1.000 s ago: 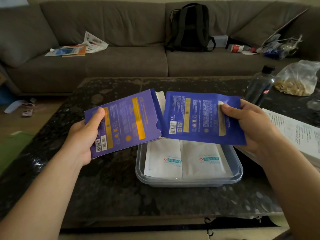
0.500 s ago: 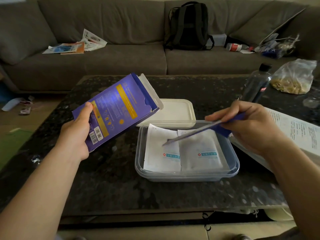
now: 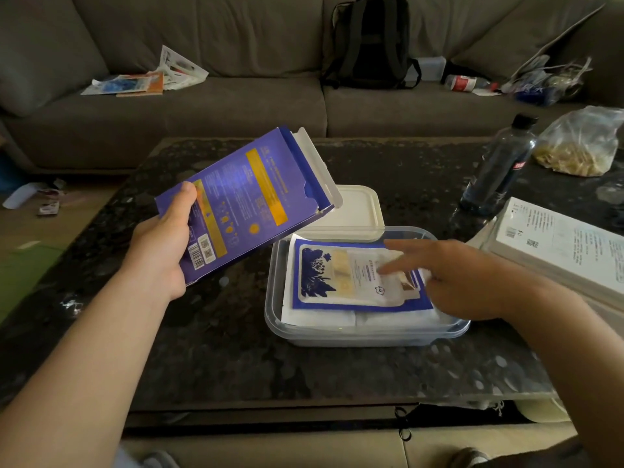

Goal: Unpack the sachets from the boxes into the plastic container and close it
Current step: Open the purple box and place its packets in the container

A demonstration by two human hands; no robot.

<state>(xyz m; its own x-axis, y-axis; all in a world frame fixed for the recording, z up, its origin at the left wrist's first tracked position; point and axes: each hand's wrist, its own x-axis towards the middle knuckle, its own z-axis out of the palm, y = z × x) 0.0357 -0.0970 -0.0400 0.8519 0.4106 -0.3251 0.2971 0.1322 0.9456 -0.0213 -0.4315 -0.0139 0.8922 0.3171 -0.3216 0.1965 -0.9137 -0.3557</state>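
Mid-unpack: sachets in, lid off.
I count one blue sachet (image 3: pixel 351 278) lying on top of what look like two white sachets (image 3: pixel 317 320) inside the one plastic container (image 3: pixel 337 336), near-middle of the tabletop (image 3: pixel 219 349). One lid (image 3: pixel 351 211) sits just on its far side, so I judge closing is left. My left grip (image 3: pixel 162 244) wraps one purple box (image 3: pixel 243 204), flap open, tilted up left of the container; can't tell if it's empty. My right grip (image 3: pixel 472 278) is flat, fingers straight over the blue sachet, holding nothing.

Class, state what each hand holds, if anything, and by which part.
The left hand grips the purple box by its closed barcode end. The right hand holds nothing, open over the blue sachet.
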